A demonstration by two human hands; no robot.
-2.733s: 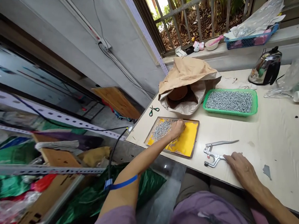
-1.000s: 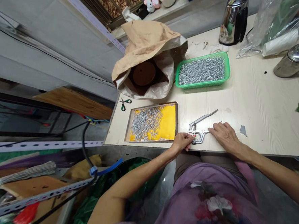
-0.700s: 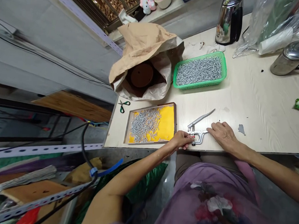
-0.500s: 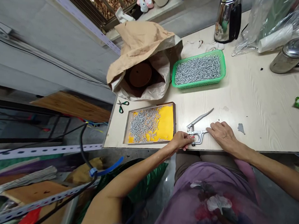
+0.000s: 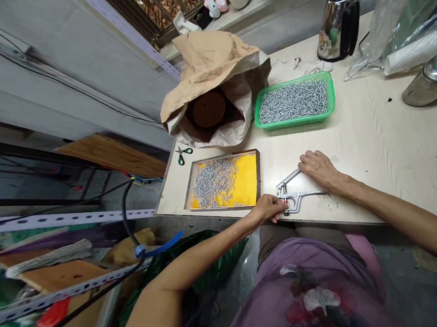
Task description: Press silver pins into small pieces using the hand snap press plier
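Note:
Metal snap pliers (image 5: 296,193) lie on the pale table (image 5: 371,143) near its front edge. My left hand (image 5: 268,207) is pinched closed at the pliers' jaw; whatever small part it holds is hidden. My right hand (image 5: 317,167) lies on the upper handle of the pliers, fingers curled over it. Left of the pliers sits a brown-framed yellow tray (image 5: 247,182) with a heap of small metal pins (image 5: 213,181).
A green basket (image 5: 331,102) full of metal pins stands behind the pliers. An open paper sack (image 5: 213,64) with a brown round thing inside is at the back left. Green scissors (image 5: 183,153), a steel kettle (image 5: 338,24), a metal pot (image 5: 433,77) and plastic bags (image 5: 393,31) also sit here.
My left hand left the yellow tray and came to the pliers' jaw. My right hand shifted from the lower handle up onto the upper handle. The view turned downward.

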